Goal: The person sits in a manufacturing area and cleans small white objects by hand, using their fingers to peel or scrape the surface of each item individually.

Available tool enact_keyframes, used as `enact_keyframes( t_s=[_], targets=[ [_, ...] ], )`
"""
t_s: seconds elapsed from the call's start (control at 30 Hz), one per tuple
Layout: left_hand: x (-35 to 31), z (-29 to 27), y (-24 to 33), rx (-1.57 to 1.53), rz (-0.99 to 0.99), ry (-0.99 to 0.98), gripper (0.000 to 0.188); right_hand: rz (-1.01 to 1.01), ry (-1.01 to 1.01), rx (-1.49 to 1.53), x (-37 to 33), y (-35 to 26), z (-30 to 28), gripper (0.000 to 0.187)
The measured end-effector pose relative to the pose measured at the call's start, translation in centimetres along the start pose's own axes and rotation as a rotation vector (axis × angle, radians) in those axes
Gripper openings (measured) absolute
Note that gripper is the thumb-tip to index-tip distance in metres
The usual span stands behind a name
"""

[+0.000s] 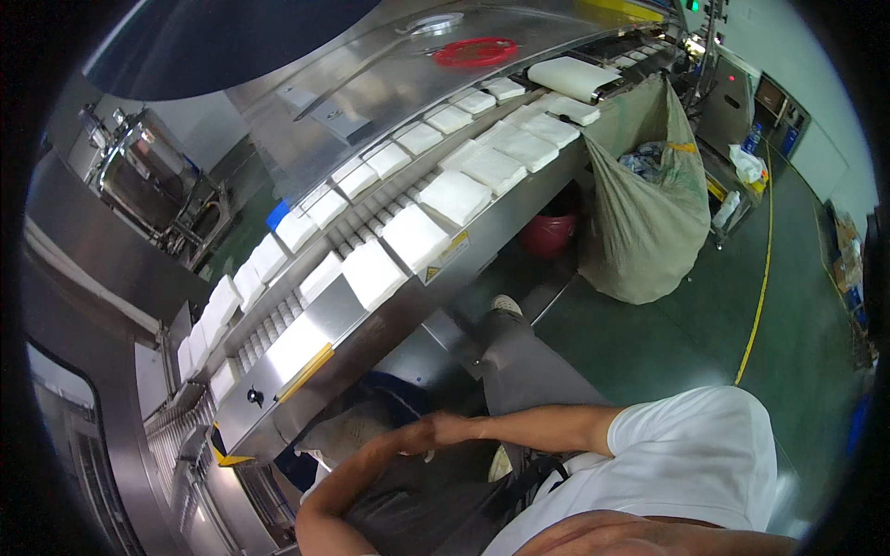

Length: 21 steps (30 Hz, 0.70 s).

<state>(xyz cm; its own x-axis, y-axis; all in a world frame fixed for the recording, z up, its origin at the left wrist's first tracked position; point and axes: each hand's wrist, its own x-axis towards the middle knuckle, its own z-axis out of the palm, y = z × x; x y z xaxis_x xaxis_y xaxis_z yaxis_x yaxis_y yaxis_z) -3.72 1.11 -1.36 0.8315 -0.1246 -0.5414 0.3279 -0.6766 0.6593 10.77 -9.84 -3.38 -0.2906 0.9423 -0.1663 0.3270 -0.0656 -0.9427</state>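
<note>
Low over my lap, my left hand and my right hand meet and press against each other. Their fingers are mostly hidden, so I cannot make out how they are curled or whether anything lies between them. Both hands are apart from the conveyor, a steel one with rollers that runs diagonally ahead of me. Along its near side lie white folded cloth-like stacks. A second row of white stacks follows the far side.
A large beige cloth sack hangs at the conveyor's right, with a red bucket beneath the conveyor. Red coiled tubing rests on the steel surface behind. A steel tank stands far left. Yellow tape marks the green floor.
</note>
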Motion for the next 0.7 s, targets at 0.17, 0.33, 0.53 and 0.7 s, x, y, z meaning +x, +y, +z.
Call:
enact_keyframes(
  t_s=[0.17, 0.33, 0.53, 0.7],
  targets=[
    [-0.1, 0.6, -1.9, 0.359, 0.184, -0.033, 0.019, -0.102, -0.044, 0.027, 0.2, -1.1, 0.5, 0.037],
    [-0.4, 0.0, -0.9, 0.414, 0.210, 0.074, 0.022, -0.314, 0.045, -0.019, -0.5, -2.1, -0.3, 0.021],
    [-0.9, -2.5, 3.7, 0.204, -0.008, -0.132, 0.030, -0.238, 0.164, 0.044, -1.4, -2.6, -0.2, 0.021],
    [-0.8, -0.3, -1.0, 0.254, 0.164, 0.004, 0.028, -0.281, -0.012, -0.271, 1.8, 2.9, 2.7, 0.028]
  ],
)
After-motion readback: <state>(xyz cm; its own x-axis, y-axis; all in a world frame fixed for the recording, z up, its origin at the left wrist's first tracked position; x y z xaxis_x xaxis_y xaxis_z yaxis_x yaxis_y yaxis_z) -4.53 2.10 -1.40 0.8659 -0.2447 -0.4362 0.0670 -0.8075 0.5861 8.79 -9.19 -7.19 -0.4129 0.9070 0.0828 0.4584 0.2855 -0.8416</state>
